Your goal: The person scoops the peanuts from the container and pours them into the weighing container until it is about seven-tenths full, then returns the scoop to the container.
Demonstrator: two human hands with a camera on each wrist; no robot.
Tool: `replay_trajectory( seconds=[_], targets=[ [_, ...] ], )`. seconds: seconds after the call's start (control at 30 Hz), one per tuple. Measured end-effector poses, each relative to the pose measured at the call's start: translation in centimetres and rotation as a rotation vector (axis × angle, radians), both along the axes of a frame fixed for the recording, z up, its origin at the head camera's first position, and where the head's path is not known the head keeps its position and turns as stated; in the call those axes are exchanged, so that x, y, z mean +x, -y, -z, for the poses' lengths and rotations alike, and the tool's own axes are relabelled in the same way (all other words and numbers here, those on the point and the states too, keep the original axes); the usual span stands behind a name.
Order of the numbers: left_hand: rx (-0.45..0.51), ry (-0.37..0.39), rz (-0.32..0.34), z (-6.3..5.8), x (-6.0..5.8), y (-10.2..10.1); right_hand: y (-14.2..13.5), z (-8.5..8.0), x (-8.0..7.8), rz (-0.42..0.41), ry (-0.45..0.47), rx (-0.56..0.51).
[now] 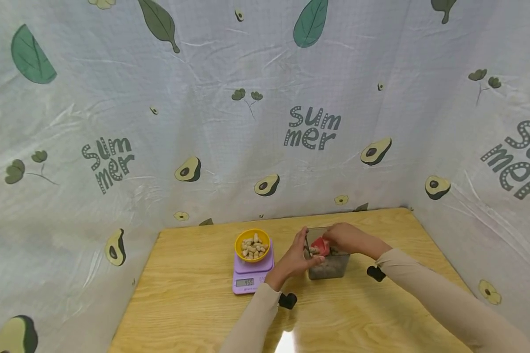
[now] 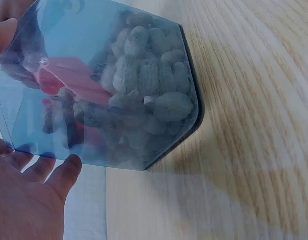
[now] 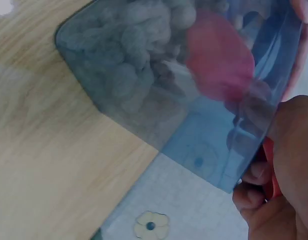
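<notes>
A clear bluish plastic bin (image 1: 331,270) stands on the table, its lower part full of peanuts (image 2: 169,105). My left hand (image 1: 293,261) holds the bin by its rim, thumb on the near wall and fingers along the left side. Over the opening, my right hand (image 1: 352,239) grips the handle of a red scoop (image 1: 320,246). The scoop head is down inside the bin and shows through the wall in both wrist views. Several peanuts lie at its mouth in the left wrist view. Part of the handle is hidden in the right hand.
Left of the bin, a yellow bowl (image 1: 252,260) with peanuts in it sits on a purple kitchen scale (image 1: 254,266) whose display reads 455. The wooden table (image 1: 190,274) ends at a white printed curtain (image 1: 229,147) behind and at both sides.
</notes>
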State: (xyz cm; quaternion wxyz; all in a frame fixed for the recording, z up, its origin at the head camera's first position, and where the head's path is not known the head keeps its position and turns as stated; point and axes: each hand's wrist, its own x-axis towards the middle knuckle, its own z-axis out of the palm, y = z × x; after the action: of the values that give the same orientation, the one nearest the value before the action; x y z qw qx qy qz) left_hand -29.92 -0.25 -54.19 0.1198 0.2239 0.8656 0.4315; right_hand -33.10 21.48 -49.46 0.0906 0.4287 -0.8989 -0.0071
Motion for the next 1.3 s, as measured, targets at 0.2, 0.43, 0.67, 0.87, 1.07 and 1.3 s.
replay_trajectory(
  seconds=[0.2,0.43,0.67,0.87,1.07,1.3],
  targets=[
    [-0.013,0.008,0.004,0.0,0.1,-0.2,0.0,0.6,0.0,-0.018,-0.039,-0.023],
    [-0.003,0.033,0.004,0.0,0.2,-0.1,-1.5,0.5,0.2,0.045,0.061,-0.151],
    [-0.013,0.024,-0.005,-0.1,0.0,0.1,-3.1,0.7,0.6,0.146,0.142,-0.266],
    [-0.009,0.032,-0.008,-0.2,0.0,0.1,-3.8,1.1,1.2,0.183,0.142,-0.333],
    [-0.007,0.027,-0.011,-0.1,-0.1,0.1,-4.3,1.5,1.7,0.227,0.178,-0.405],
    [-0.024,0.020,-0.020,0.0,-0.1,0.1,-5.1,2.5,2.0,0.262,0.213,-0.488]
  ],
)
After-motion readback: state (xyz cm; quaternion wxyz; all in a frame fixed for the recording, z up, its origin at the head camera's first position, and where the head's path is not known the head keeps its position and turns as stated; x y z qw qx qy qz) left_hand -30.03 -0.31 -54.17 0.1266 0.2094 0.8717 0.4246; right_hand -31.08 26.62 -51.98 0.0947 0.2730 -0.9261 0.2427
